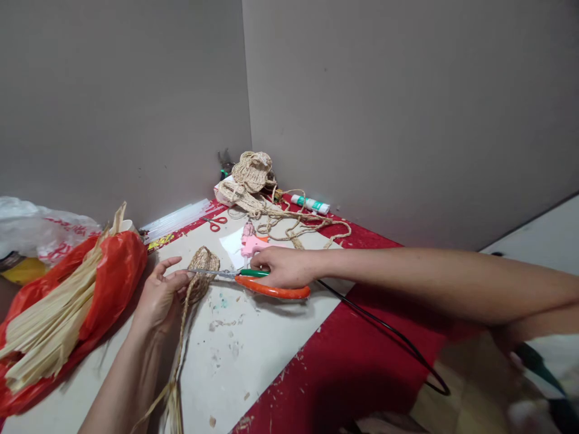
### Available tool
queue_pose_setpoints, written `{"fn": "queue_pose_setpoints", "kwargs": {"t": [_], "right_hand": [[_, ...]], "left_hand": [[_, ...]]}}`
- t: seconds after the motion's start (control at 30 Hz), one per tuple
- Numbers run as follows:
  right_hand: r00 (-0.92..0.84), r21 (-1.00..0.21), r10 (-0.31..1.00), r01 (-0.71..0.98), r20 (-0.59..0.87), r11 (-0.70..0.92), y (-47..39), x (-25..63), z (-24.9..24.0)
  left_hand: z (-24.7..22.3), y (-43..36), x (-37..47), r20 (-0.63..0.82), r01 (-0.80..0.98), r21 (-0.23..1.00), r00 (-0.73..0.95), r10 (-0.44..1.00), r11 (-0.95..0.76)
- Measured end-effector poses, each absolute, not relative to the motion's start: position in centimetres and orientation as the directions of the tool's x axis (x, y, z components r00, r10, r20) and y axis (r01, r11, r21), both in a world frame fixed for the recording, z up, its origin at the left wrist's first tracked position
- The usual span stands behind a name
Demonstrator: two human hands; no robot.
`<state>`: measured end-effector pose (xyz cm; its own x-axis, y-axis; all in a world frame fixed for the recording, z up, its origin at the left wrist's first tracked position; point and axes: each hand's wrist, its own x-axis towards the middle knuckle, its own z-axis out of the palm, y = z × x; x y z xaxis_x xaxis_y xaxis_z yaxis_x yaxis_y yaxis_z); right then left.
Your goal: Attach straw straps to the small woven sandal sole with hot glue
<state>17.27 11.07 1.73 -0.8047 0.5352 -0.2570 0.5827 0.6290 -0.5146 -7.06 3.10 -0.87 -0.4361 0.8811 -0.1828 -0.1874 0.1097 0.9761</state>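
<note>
My right hand [284, 267] is closed on a pair of large scissors [274, 288] with orange and green handles. The blades point left and lie across a woven straw piece [204, 260]. My left hand [160, 294] pinches at the left side of this piece, near the blade tips; part of the piece is hidden behind the fingers. From it a braided cord [183, 337] runs down to loose straw strands [172, 410] at the bottom edge. Just beyond my right hand lies a pink glue gun [252, 242].
Left, corn husks [54, 319] lie in a red plastic bag [122, 265]. Small red scissors [214, 223], clear sticks [178, 220], a coiled braid [253, 172] and a glue tube [310, 204] sit at the back. A black cable [384, 325] crosses the red cloth [312, 361].
</note>
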Motion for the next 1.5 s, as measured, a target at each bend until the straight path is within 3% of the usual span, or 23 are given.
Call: {"fn": "queue_pose_setpoints", "kwargs": {"t": [0.27, 0.5, 0.93, 1.5], "right_hand": [[-0.75, -0.369, 0.63, 0.654, -0.2, 0.661, 10.3, 17.2, 1.7], [-0.775, -0.398, 0.594, 0.625, -0.214, 0.672, 10.6, 17.0, 1.8], [-0.797, -0.558, 0.566, 0.573, -0.21, 0.6, 10.9, 17.3, 0.9], [-0.828, -0.564, 0.53, 0.529, -0.182, 0.633, 10.8, 17.8, 0.9]], "left_hand": [[-1.2, 3.0, -7.2, -0.181, -0.164, 0.979, -0.435, 0.882, 0.12], [-1.1, 3.0, -6.9, -0.175, -0.153, 0.981, -0.407, 0.897, 0.122], [-1.2, 2.9, -6.7, -0.192, -0.154, 0.978, -0.377, 0.906, 0.143], [-1.0, 2.9, -6.2, -0.216, -0.129, 0.975, -0.389, 0.896, 0.179]]}}
